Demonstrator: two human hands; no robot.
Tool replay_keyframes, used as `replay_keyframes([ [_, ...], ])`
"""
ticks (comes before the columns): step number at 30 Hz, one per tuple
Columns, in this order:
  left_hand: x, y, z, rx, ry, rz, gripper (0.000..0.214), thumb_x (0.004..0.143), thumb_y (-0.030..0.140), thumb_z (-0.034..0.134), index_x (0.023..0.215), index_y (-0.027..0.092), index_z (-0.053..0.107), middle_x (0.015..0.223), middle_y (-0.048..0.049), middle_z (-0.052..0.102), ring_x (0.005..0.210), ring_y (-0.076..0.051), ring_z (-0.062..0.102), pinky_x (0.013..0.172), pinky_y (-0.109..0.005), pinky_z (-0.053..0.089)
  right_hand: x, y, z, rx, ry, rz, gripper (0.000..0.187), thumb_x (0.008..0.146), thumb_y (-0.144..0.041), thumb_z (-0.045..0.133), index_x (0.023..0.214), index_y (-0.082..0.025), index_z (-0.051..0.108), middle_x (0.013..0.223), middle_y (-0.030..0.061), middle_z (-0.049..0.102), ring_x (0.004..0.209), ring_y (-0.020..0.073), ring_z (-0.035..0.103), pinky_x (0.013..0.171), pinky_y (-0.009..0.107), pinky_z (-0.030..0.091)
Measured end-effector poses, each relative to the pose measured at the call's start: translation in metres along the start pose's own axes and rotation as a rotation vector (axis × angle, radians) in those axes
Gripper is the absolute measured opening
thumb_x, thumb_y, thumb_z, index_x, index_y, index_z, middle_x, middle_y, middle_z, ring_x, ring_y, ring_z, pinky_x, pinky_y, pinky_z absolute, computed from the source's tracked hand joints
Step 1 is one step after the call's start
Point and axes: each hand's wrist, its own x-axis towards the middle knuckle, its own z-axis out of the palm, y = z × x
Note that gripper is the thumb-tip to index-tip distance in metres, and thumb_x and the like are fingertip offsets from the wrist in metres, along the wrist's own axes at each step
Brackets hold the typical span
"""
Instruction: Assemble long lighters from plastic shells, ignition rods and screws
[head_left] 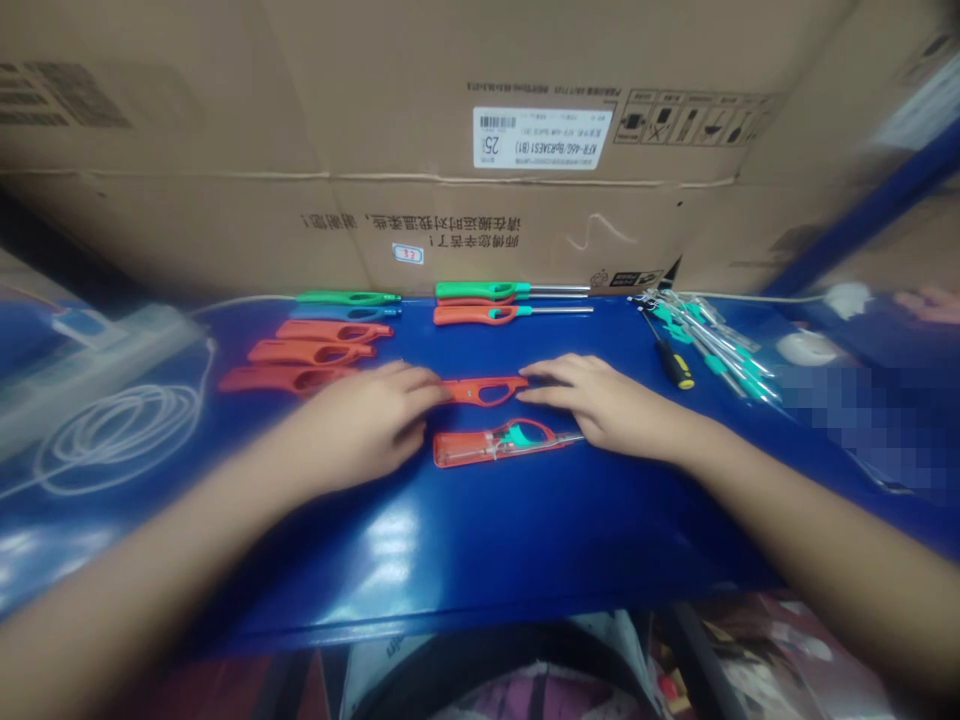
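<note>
My left hand [367,425] and my right hand [600,405] lie on the blue table [487,540], fingers stretched towards each other. Their fingertips touch the two ends of an orange lighter shell half [484,389]. Just below it lies an open orange lighter body [495,443] with a teal trigger and inner parts showing, close to both hands. Neither hand wraps round anything.
Several orange, blue and green shell halves [315,350] lie at the left. Assembled lighters [510,302] lie at the back. A screwdriver [673,362] and teal inner parts [712,345] lie right. A white cable coil [112,430] is far left. A cardboard box [480,150] walls the back.
</note>
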Motion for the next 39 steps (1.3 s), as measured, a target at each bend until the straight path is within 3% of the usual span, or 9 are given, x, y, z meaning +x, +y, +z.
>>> replay_keyframes([
  [7,0.004,0.000,0.011,-0.071,0.020,-0.048,0.035,0.094,0.011,0.046,0.122,0.016,0.066,0.115,-0.0127,0.069,0.109,-0.027,0.064,0.095,-0.044,0.055,0.003,-0.006,0.000,0.047,0.073,0.034,0.037,0.096,-0.011,0.046,0.130,-0.019,0.060,0.135,0.0130,0.062,0.122,0.0284,0.057,0.100,0.049,0.045],
  [10,0.006,0.004,0.010,-0.144,0.084,-0.057,0.030,0.096,0.015,0.046,0.119,0.014,0.066,0.108,-0.0125,0.071,0.103,-0.027,0.066,0.091,-0.044,0.056,0.003,-0.010,0.000,0.051,0.108,0.053,0.040,0.098,-0.022,0.052,0.139,-0.018,0.051,0.137,0.0138,0.061,0.125,0.0291,0.056,0.101,0.048,0.045],
  [14,0.007,0.013,0.004,-0.399,0.200,-0.082,0.026,0.099,0.024,0.050,0.116,0.017,0.068,0.109,-0.0079,0.073,0.097,-0.021,0.069,0.089,-0.037,0.056,0.003,-0.015,-0.002,0.057,0.152,0.016,0.052,0.099,-0.032,0.056,0.147,-0.020,0.041,0.139,0.0141,0.061,0.121,0.0282,0.060,0.100,0.047,0.046],
  [20,0.006,0.022,-0.002,-0.767,0.145,-0.173,0.027,0.096,0.027,0.056,0.122,0.021,0.066,0.115,-0.0046,0.074,0.098,-0.019,0.071,0.086,-0.031,0.058,0.002,-0.022,-0.004,0.070,0.189,0.006,0.046,0.099,-0.036,0.056,0.141,-0.018,0.048,0.118,0.0138,0.069,0.102,0.0270,0.064,0.090,0.042,0.047],
  [24,0.004,0.023,-0.002,-0.564,0.178,-0.083,0.034,0.093,0.031,0.063,0.126,0.022,0.065,0.120,-0.0076,0.070,0.104,-0.022,0.068,0.088,-0.034,0.056,0.002,-0.023,-0.004,0.101,0.159,0.018,0.040,0.098,-0.036,0.059,0.132,-0.016,0.053,0.113,0.0134,0.069,0.098,0.0260,0.063,0.086,0.040,0.046],
  [30,0.000,0.024,-0.001,-0.263,0.051,-0.003,0.032,0.094,0.032,0.061,0.125,0.025,0.065,0.107,-0.0055,0.071,0.095,-0.022,0.066,0.080,-0.032,0.053,0.005,-0.026,0.001,0.179,0.068,-0.022,0.031,0.097,-0.037,0.060,0.121,-0.018,0.056,0.120,0.0119,0.065,0.106,0.0255,0.059,0.090,0.040,0.043],
  [34,-0.001,0.025,-0.003,-0.198,-0.032,0.015,0.023,0.093,0.033,0.062,0.114,0.025,0.068,0.101,-0.0029,0.071,0.091,-0.021,0.065,0.074,-0.030,0.050,0.005,-0.027,0.003,0.209,0.029,-0.056,0.027,0.097,-0.038,0.059,0.116,-0.018,0.058,0.117,0.0100,0.065,0.104,0.0237,0.059,0.092,0.040,0.042],
  [39,0.000,0.027,-0.004,-0.174,-0.024,0.060,0.020,0.092,0.033,0.063,0.108,0.024,0.070,0.100,-0.0025,0.070,0.089,-0.019,0.066,0.073,-0.028,0.049,0.004,-0.026,0.004,0.175,0.022,-0.064,0.029,0.096,-0.037,0.060,0.118,-0.018,0.062,0.117,0.0114,0.065,0.107,0.0252,0.059,0.094,0.042,0.042],
])
